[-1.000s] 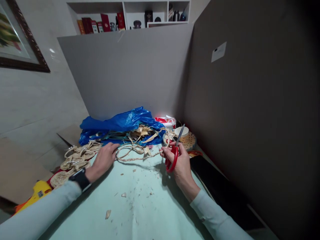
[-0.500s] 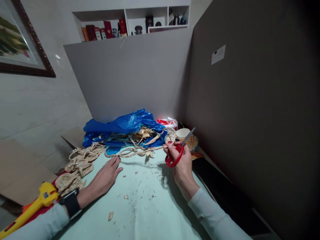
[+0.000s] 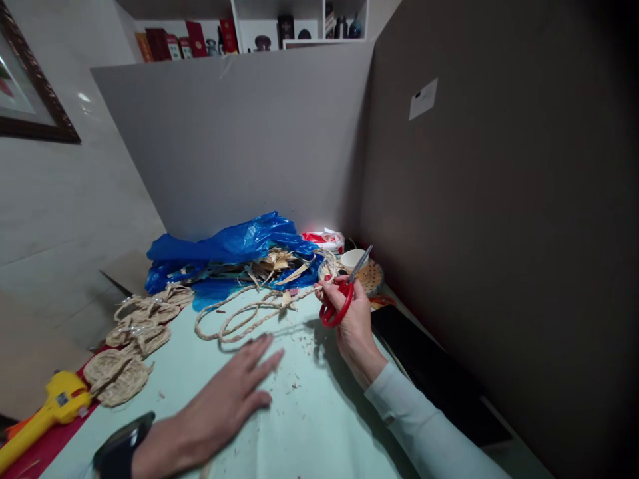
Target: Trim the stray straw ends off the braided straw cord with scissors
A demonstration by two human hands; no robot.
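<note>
My right hand (image 3: 353,326) holds a pair of red-handled scissors (image 3: 335,313), blades pointing up and away to the right. The same fingers appear to pinch the end of a braided straw cord (image 3: 259,311), though the exact grip is hard to see. The cord lies in loose loops on the pale green cloth (image 3: 279,426). My left hand (image 3: 224,399) is open over the cloth, fingers spread and slightly blurred, nearer to me than the loops. It holds nothing. Small straw scraps (image 3: 293,386) lie between the hands.
A blue plastic bag (image 3: 224,246) with straw strips sits at the back. Woven straw sandals (image 3: 120,376) line the left edge beside a yellow glue gun (image 3: 64,399). A white bowl (image 3: 353,259), a woven basket (image 3: 372,276) and a black flat object (image 3: 429,372) stand right.
My left hand has left the cord and moved toward me and right across the cloth. The cord's loops have spread nearer. My right hand still holds the scissors.
</note>
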